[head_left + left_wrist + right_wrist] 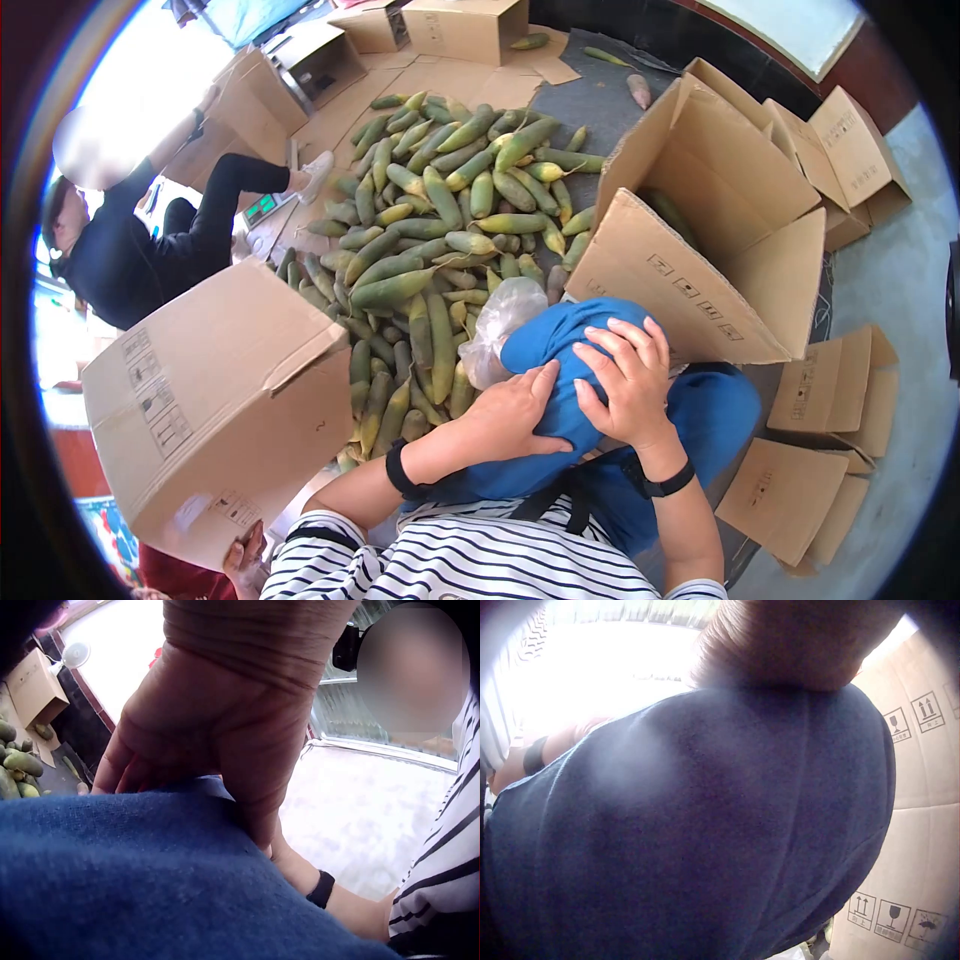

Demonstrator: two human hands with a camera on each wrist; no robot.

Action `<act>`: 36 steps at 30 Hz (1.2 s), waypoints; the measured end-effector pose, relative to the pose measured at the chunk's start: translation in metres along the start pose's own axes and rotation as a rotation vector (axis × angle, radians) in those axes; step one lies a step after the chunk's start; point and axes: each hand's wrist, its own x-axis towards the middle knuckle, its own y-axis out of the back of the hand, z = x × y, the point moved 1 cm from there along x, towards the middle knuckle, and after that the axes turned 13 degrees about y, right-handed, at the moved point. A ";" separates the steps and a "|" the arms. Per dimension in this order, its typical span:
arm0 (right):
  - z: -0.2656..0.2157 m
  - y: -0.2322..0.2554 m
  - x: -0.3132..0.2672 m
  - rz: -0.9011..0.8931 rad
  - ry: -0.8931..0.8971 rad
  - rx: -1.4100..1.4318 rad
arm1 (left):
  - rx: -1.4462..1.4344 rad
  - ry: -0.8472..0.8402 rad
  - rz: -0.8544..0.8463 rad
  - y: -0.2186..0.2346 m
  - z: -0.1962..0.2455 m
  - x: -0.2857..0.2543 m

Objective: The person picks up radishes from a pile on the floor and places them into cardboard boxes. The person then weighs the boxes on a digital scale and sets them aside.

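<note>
Here we rest both hands on our raised knee (560,350), which is covered in blue trouser cloth and sits just in front of our striped shirt (470,560). Our left hand (515,410) lies flat on the near side of the knee, fingers relaxed and grasping nothing. Our right hand (625,375) cups over the top of it, fingers spread and loosely bent on the cloth, also grasping nothing. A clear plastic bag (500,325) lies just beside the knee. Beyond it spreads a heap of green corn cobs (430,220), with an open cardboard box (720,230) on the right and another box (215,400) on the left.
</note>
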 end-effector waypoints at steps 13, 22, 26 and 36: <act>0.000 -0.003 0.001 -0.043 0.026 -0.038 | -0.024 -0.011 0.011 -0.002 -0.006 0.000; 0.000 -0.004 0.001 -0.063 0.047 -0.059 | -0.041 -0.057 0.121 -0.013 -0.009 -0.001; 0.001 -0.004 -0.002 -0.072 0.045 -0.069 | -0.250 -0.055 -0.101 0.010 -0.024 0.000; 0.002 -0.006 -0.005 -0.088 0.052 -0.091 | 0.286 0.908 0.175 -0.005 -0.275 -0.102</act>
